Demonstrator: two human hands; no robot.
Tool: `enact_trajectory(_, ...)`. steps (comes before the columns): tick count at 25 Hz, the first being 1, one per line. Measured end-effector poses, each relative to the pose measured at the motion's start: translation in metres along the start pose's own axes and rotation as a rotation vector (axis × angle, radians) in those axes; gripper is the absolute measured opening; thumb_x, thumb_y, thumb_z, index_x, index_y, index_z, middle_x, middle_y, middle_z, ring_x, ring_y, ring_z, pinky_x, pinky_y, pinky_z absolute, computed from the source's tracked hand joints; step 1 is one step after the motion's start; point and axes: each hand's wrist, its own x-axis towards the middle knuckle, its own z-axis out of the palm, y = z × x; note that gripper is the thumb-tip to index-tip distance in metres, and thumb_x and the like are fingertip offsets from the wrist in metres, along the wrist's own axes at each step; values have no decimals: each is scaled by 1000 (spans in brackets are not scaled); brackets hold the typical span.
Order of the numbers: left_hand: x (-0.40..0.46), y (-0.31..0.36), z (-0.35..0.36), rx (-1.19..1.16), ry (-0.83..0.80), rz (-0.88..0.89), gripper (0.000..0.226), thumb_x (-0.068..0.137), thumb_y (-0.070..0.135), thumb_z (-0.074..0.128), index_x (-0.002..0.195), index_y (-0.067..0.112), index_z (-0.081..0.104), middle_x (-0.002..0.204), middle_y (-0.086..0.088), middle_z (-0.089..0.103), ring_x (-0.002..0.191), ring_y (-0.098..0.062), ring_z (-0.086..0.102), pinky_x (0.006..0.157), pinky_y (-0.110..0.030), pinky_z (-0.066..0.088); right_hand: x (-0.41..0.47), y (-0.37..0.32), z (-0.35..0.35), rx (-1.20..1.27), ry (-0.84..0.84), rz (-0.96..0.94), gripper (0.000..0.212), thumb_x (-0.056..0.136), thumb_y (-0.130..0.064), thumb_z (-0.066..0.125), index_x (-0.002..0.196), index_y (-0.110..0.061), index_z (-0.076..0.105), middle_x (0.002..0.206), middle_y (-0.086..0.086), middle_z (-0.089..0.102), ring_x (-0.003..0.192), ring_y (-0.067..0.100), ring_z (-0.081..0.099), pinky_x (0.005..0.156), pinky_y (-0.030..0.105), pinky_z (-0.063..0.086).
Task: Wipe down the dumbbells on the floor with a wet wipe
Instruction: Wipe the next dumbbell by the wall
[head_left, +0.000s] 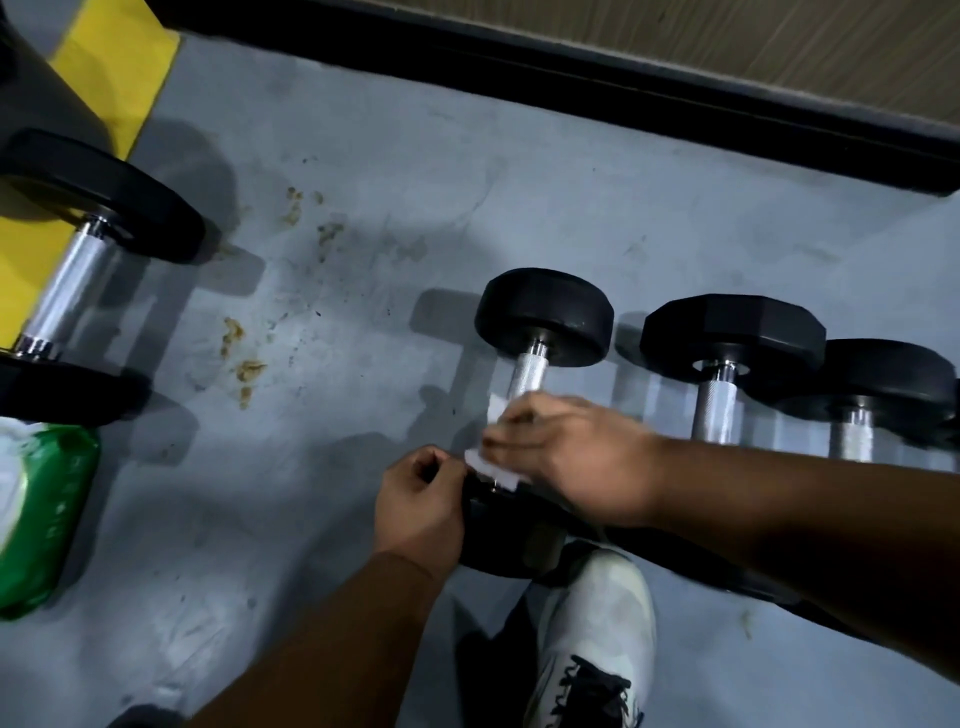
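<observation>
Three black dumbbells lie side by side on the grey floor: the nearest at centre, a second to its right, a third at far right. My right hand holds a white wet wipe around the lower part of the nearest dumbbell's knurled metal handle. My left hand grips the rim of that dumbbell's near black head. A larger dumbbell lies apart at the far left.
A green wet-wipe pack lies on the floor at the left. My white shoe stands just behind the near dumbbell head. A black skirting runs along the wall at the top. Yellow floor marking at top left; stains dot the floor.
</observation>
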Motion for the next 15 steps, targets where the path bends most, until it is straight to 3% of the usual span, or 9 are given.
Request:
enact_trajectory(3, 0, 1, 0, -33, 11, -11, 29, 67, 24, 65, 69, -5, 64, 73, -30, 66, 68, -30, 60, 70, -41, 49, 3, 18, -15, -128, 10, 139, 65, 80, -11, 49, 143, -18, 63, 144, -6, 62, 128, 28, 50, 84, 47, 62)
enact_trajectory(5, -1, 3, 1, -33, 2, -7, 31, 69, 23, 64, 68, -7, 61, 67, -24, 63, 65, -26, 57, 67, -38, 46, -7, 0, -12, -148, -143, 83, 66, 86, -15, 52, 151, -24, 54, 155, -9, 53, 142, 32, 48, 93, 46, 57)
enact_trajectory(7, -2, 2, 0, -24, -3, 9, 31, 72, 20, 62, 69, -11, 60, 65, -19, 60, 63, -24, 55, 65, -36, 44, -9, -16, -17, -65, -353, 30, 74, 99, -17, 53, 165, -33, 26, 173, -16, 20, 162, 19, 13, 109, 46, 42)
enact_trajectory(8, -1, 2, 0, -24, 0, 12, 33, 70, 22, 62, 70, -11, 61, 66, -20, 62, 63, -25, 56, 66, -37, 45, -5, -12, -25, -34, -388, 66, 79, 102, -15, 50, 167, -38, 13, 175, -19, 3, 162, 11, -5, 114, 44, 36)
enact_trajectory(10, 1, 3, 0, -34, 6, 12, 37, 63, 30, 65, 69, -6, 65, 71, -25, 67, 66, -33, 61, 70, -38, 48, 3, 6, -39, -52, -353, 222, 93, 96, -4, 48, 167, -40, -1, 173, -22, -15, 158, 5, -21, 118, 41, 34)
enact_trajectory(12, 0, 3, -1, -34, 4, 3, 37, 62, 31, 66, 69, -6, 66, 72, -29, 66, 67, -32, 61, 71, -38, 49, 1, 8, -35, -51, -294, 278, 103, 88, 3, 48, 166, -39, -5, 171, -22, -20, 157, 8, -25, 119, 39, 37)
enact_trajectory(15, -2, 5, -2, -20, -11, 0, 31, 72, 21, 62, 70, -10, 62, 70, -32, 61, 65, -23, 57, 67, -36, 45, -11, -17, -22, 84, -432, 87, 99, 95, -2, 54, 167, -41, -2, 171, -26, -18, 157, 6, -27, 117, 40, 36)
